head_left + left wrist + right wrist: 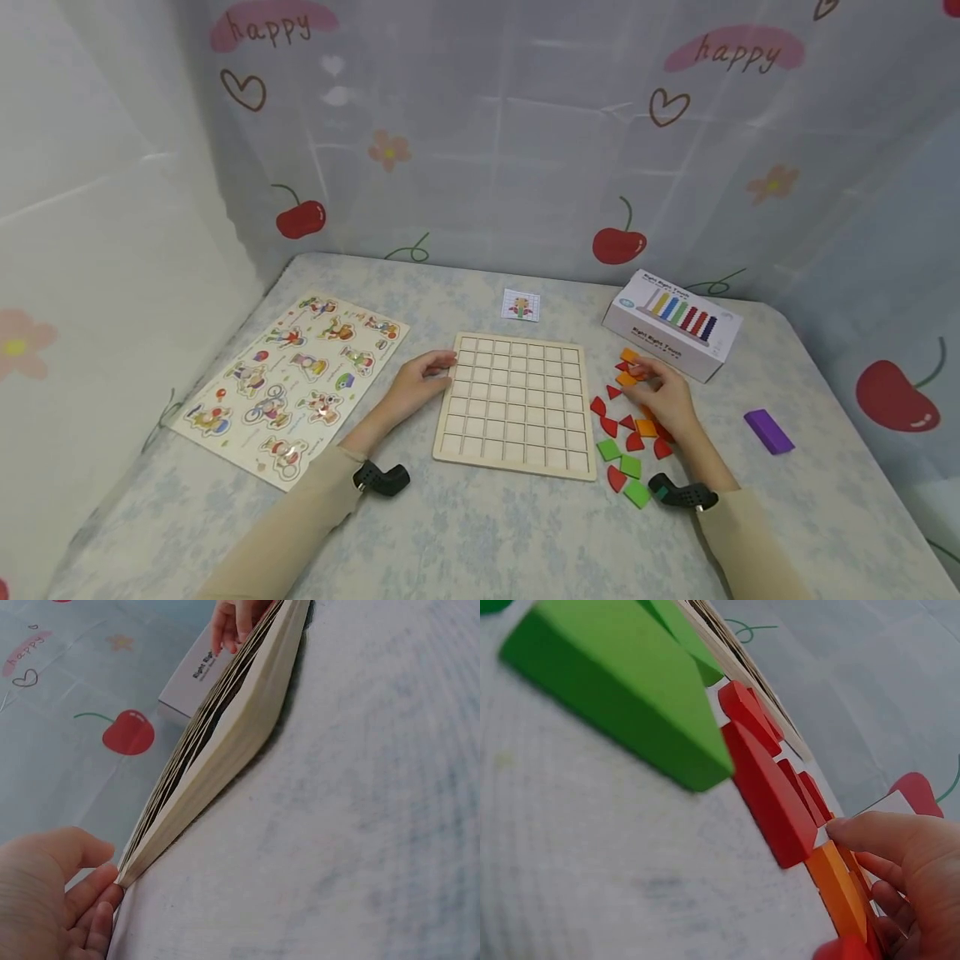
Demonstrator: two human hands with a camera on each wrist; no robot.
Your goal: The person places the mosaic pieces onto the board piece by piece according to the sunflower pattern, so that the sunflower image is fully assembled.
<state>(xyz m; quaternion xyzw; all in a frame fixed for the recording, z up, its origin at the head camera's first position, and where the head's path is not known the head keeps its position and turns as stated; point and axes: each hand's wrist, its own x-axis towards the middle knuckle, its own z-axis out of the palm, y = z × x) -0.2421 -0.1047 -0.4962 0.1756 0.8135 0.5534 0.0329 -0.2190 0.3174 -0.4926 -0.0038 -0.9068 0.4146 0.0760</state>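
A square wooden grid board (516, 339) lies flat in the middle of the table. My left hand (414, 383) is at its left edge, with relaxed fingertips touching the rim; the left wrist view shows the same contact at a corner. To the right of the board, my right hand (666, 400) reaches over a scatter of small blocks. Under and around its fingers are orange square blocks (646, 428) and red blocks (634, 442). Thumb and fingers stand apart, and I see no block lifted between them. Green square blocks (631, 466) lie nearer me.
A small pattern card (521, 306) lies behind the board. A white box (675, 323) stands at the back right, and a purple block (768, 432) lies right of the hand. On the left is a picture puzzle board (296, 379). A printed curtain hangs behind the table.
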